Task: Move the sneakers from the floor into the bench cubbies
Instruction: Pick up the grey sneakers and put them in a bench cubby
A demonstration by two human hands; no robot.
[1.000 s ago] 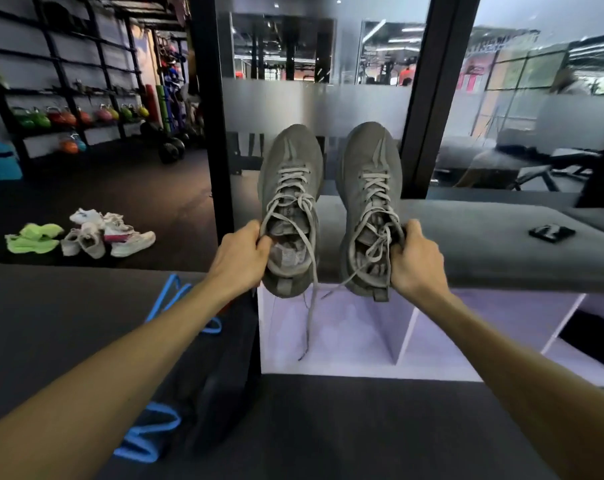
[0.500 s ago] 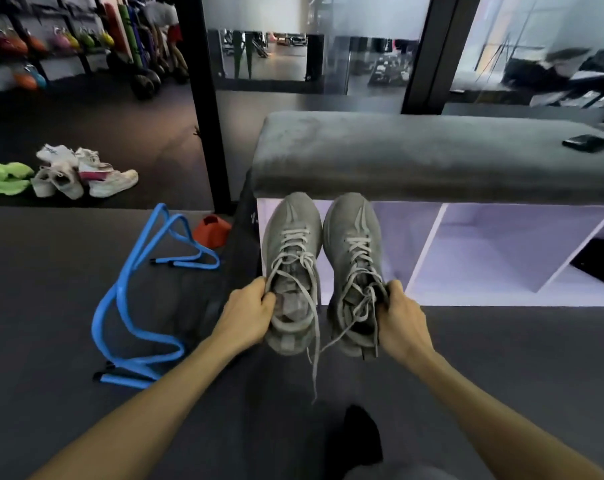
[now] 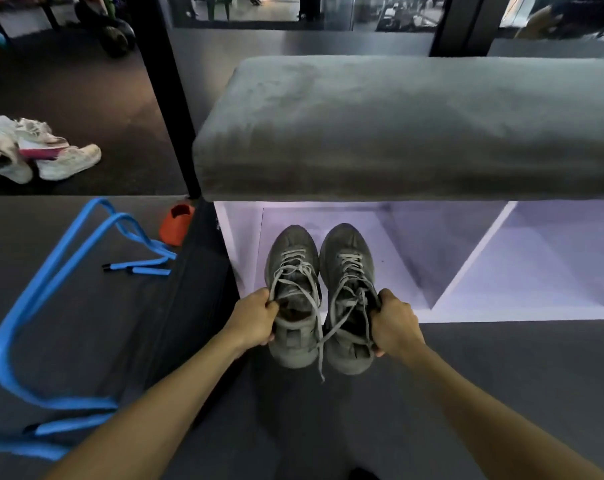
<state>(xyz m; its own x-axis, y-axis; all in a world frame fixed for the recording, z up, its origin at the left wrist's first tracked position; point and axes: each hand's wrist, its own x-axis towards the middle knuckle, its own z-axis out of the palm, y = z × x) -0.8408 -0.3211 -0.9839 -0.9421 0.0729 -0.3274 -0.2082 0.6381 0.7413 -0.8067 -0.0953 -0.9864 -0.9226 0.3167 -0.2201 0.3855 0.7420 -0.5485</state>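
Observation:
Two grey sneakers point toes-first into the leftmost white cubby of the bench. My left hand grips the collar of the left grey sneaker. My right hand grips the collar of the right grey sneaker. The toes reach over the cubby floor while the heels hang out over the dark floor, laces dangling. The grey padded bench seat overhangs the cubby opening.
A second cubby lies to the right past a white divider. White sneakers lie on the floor at far left. A blue hurdle frame and an orange cone sit left of the bench, by a black post.
Both hands carried the grey sneakers down from above the bench seat and forward, so their toes now sit inside the left cubby. My view has dropped closer to the bench.

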